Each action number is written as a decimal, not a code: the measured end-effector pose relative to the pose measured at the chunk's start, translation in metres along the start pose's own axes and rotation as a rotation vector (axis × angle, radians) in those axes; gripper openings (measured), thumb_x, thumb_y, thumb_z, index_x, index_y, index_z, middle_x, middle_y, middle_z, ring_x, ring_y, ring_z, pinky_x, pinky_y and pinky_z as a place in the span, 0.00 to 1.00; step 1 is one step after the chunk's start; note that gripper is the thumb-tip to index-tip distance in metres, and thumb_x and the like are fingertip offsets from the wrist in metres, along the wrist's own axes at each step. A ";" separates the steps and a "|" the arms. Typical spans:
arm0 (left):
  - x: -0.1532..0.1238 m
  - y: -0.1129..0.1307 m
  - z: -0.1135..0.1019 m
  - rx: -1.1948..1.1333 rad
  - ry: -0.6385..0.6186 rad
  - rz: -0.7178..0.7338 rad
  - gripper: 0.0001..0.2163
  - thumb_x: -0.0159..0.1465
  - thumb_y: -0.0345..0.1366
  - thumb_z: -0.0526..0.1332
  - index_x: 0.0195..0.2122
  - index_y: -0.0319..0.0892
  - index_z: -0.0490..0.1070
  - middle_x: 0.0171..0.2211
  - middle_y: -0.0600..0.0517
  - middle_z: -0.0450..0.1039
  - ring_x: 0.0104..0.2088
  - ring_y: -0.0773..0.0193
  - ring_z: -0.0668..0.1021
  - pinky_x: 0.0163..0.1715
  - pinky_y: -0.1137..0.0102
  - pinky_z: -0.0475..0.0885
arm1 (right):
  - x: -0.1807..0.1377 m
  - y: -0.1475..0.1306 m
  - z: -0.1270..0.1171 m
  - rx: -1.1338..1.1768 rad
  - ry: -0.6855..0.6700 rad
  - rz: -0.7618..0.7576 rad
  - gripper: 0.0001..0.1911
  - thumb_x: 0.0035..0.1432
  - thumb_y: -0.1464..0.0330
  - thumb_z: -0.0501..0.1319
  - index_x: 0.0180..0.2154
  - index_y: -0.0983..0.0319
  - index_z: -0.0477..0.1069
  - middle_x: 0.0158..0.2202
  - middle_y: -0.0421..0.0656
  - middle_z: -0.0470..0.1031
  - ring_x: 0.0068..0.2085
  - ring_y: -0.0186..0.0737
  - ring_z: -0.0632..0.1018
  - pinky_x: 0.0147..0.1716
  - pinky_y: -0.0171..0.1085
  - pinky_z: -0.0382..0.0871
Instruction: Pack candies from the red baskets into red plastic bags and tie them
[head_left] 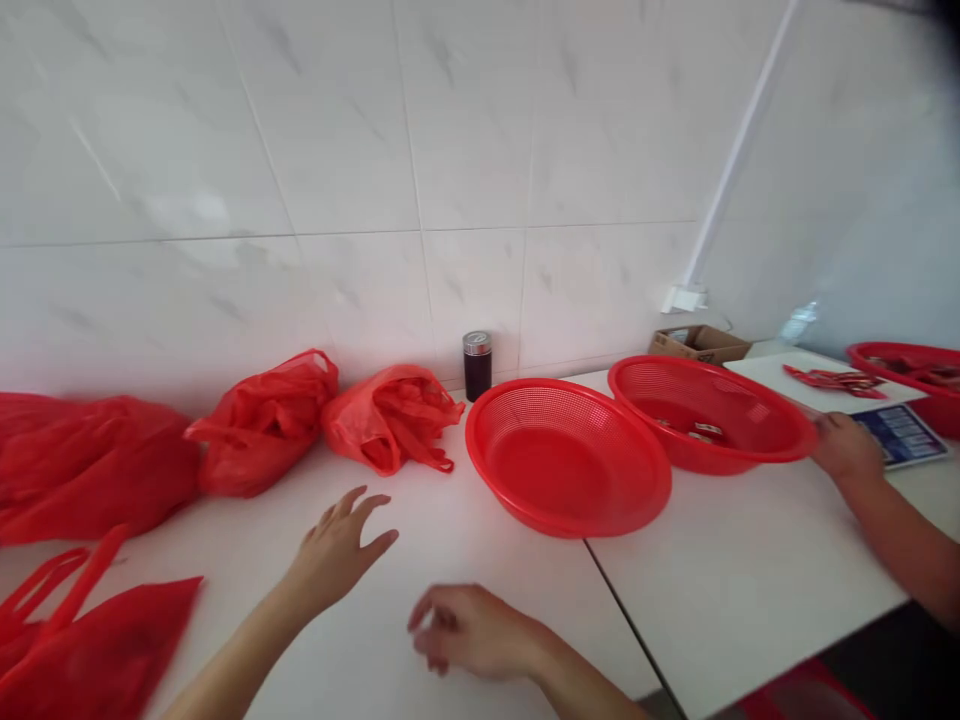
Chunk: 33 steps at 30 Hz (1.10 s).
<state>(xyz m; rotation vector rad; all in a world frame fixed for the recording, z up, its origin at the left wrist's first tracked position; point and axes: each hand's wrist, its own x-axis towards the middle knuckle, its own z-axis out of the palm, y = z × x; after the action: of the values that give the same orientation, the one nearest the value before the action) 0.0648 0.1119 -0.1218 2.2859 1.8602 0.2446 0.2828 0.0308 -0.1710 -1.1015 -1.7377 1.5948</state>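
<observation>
My left hand (341,545) hovers over the white table (360,660) with its fingers spread and nothing in them. Lower and to the right, my right hand (480,632) is loosely curled and slightly blurred; a gap shows between thumb and fingers, and I see nothing held. Beyond my hands sits a red plastic basket (570,465) with mesh sides and nothing in it. A crumpled red plastic bag (390,415) lies just past my left hand, against the wall side. Neither hand touches the basket or the bag.
More red bags (262,430) line the wall, and a red bag with handles (97,640) lies front left. A dark jar (478,368) stands behind. Another person's hand (847,450) is at the rim of a second basket (712,405) with a few small items. A cardboard box (701,343) sits behind.
</observation>
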 end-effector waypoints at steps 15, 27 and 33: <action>0.068 0.048 0.028 -0.139 0.544 0.234 0.16 0.67 0.34 0.48 0.48 0.47 0.73 0.51 0.43 0.68 0.55 0.52 0.67 0.57 0.56 0.60 | 0.005 0.011 -0.031 -0.192 0.365 -0.197 0.09 0.58 0.68 0.57 0.40 0.59 0.72 0.41 0.43 0.74 0.41 0.38 0.75 0.41 0.35 0.68; 0.113 -0.017 0.008 0.314 0.499 0.062 0.28 0.59 0.30 0.56 0.63 0.49 0.60 0.68 0.46 0.48 0.67 0.42 0.47 0.60 0.46 0.49 | 0.111 -0.018 -0.034 -0.515 0.524 -0.270 0.12 0.58 0.70 0.57 0.41 0.60 0.76 0.44 0.47 0.77 0.49 0.52 0.74 0.51 0.48 0.62; 0.123 -0.023 0.019 0.237 0.444 0.024 0.30 0.59 0.24 0.51 0.64 0.45 0.57 0.68 0.45 0.49 0.66 0.44 0.50 0.58 0.48 0.55 | 0.006 -0.010 -0.023 -0.282 0.255 -0.137 0.11 0.58 0.64 0.58 0.33 0.59 0.78 0.33 0.40 0.78 0.36 0.40 0.77 0.35 0.36 0.67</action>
<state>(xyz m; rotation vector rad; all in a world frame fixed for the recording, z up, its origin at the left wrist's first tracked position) 0.0721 0.2358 -0.1449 2.5764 2.1685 0.6091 0.2962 0.0489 -0.1584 -1.2269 -1.8540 1.0984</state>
